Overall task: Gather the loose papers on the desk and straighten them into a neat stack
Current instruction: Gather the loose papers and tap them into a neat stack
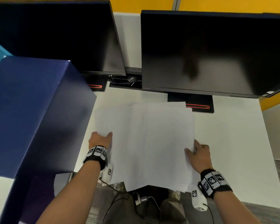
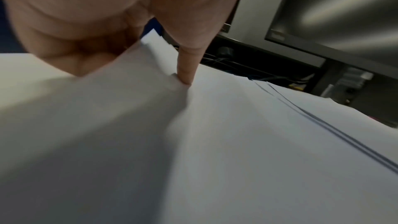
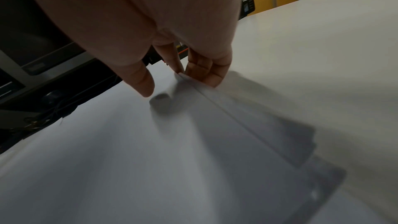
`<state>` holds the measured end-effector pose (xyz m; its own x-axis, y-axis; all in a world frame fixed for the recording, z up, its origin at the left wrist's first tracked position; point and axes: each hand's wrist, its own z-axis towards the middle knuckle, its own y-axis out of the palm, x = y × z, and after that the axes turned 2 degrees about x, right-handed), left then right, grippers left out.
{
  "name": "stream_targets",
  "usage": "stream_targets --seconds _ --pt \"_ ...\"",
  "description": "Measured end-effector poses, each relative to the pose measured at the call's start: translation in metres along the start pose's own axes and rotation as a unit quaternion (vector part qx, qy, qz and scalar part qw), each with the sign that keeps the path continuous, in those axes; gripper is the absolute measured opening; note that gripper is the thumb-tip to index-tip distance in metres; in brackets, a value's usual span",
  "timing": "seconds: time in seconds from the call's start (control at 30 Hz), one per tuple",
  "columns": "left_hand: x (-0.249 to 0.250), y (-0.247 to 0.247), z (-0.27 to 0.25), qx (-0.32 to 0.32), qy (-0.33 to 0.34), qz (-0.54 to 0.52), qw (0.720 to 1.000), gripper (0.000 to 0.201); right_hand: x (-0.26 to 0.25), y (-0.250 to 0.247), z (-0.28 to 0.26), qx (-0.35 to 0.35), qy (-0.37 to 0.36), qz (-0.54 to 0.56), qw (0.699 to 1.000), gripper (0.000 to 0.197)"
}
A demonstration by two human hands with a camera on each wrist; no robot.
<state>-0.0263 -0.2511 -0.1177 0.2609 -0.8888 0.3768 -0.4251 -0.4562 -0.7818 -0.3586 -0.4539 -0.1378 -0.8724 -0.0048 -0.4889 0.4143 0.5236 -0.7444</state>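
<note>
Several white papers [image 1: 145, 143] lie in a loose overlapping pile in the middle of the white desk [image 1: 233, 135], with their near ends hanging over the front edge. My left hand [image 1: 103, 136] holds the pile's left edge. In the left wrist view its thumb [image 2: 186, 74] presses on top of the papers [image 2: 215, 142] while curled fingers [image 2: 86, 60] sit under the edge. My right hand [image 1: 193, 147] is at the pile's right edge. There its curled fingers [image 3: 204, 71] pinch the slightly lifted edge of the papers [image 3: 150, 159], and the thumb [image 3: 142, 83] hovers just above the top sheet.
Two dark monitors [image 1: 55, 38] [image 1: 208, 50] stand at the back; their stands [image 1: 199, 104] come close to the far end of the pile. Cables [image 1: 126, 81] lie between them. A large dark blue box [image 1: 31, 110] rises at the left, close to my left hand.
</note>
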Motion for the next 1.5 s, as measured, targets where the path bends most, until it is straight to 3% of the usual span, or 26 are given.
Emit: stream_targets --seconds 0.07,0.2,0.27,0.33,0.43,0.57,0.73,0.87,0.97,1.03,1.17,1.23,1.27,1.33,1.4,1.43,1.47,1.5 --pt "0.006 0.005 -0.002 -0.012 0.032 -0.015 0.999 0.062 -0.004 0.0 0.0 0.0 -0.005 0.001 1.0 0.047" --pt "0.017 0.014 -0.012 -0.014 0.09 -0.037 0.995 0.07 -0.008 0.0 0.0 -0.002 0.005 0.009 1.0 0.058" --pt "0.018 0.017 -0.015 0.019 0.121 -0.019 0.992 0.069 -0.009 0.0 -0.001 -0.003 0.008 0.012 1.0 0.06" --pt "0.018 0.017 -0.019 0.058 0.166 0.006 0.984 0.055 -0.009 0.0 -0.002 -0.004 0.012 0.017 1.0 0.058" --pt "0.018 0.014 -0.03 0.071 0.22 0.027 0.973 0.046 -0.012 0.0 -0.002 -0.001 0.012 0.013 1.0 0.058" --pt "0.037 -0.02 -0.055 0.034 0.229 -0.033 0.972 0.042 -0.015 0.0 -0.001 -0.006 0.016 -0.01 1.0 0.058" --pt "0.058 -0.091 -0.083 0.066 0.367 -0.067 0.926 0.03 -0.029 -0.004 -0.003 -0.005 0.01 -0.187 0.982 0.068" --pt "0.073 -0.118 -0.09 0.066 0.431 -0.082 0.896 0.028 -0.054 -0.002 -0.008 0.016 -0.135 -0.188 0.973 0.075" --pt "0.079 -0.119 -0.095 0.073 0.448 -0.086 0.887 0.027 -0.059 0.018 -0.014 -0.082 -0.225 -0.275 0.931 0.081" --pt "0.084 -0.129 -0.101 0.097 0.453 -0.111 0.879 0.027 -0.052 0.029 -0.016 -0.114 -0.237 -0.333 0.906 0.082" --pt "0.094 -0.177 -0.119 0.154 0.467 -0.193 0.849 0.009 -0.045 0.031 -0.013 -0.108 -0.243 -0.341 0.902 0.082" --pt "0.099 -0.2 -0.126 0.177 0.472 -0.215 0.836 0.011 -0.048 0.026 -0.011 -0.12 -0.239 -0.336 0.903 0.083" --pt "0.101 -0.208 -0.126 0.186 0.473 -0.228 0.831 0.011 -0.05 0.022 -0.01 -0.129 -0.235 -0.325 0.907 0.083" --pt "0.104 -0.218 -0.124 0.193 0.469 -0.248 0.826 0.031 -0.061 0.012 -0.015 -0.133 -0.219 -0.251 0.934 0.082" --pt "0.105 -0.215 -0.12 0.171 0.445 -0.278 0.834 0.035 -0.077 -0.005 -0.024 -0.112 -0.182 -0.049 0.976 0.08" --pt "0.107 -0.208 -0.118 0.152 0.431 -0.281 0.844 0.032 -0.086 -0.014 -0.03 -0.1 -0.165 0.074 0.979 0.072" --pt "0.107 -0.194 -0.114 0.128 0.417 -0.272 0.858 0.03 -0.095 -0.024 -0.035 -0.097 -0.15 0.206 0.962 0.059" --pt "0.108 -0.176 -0.11 0.1 0.405 -0.249 0.874 0.03 -0.102 -0.033 -0.041 -0.119 -0.125 0.333 0.927 0.052"
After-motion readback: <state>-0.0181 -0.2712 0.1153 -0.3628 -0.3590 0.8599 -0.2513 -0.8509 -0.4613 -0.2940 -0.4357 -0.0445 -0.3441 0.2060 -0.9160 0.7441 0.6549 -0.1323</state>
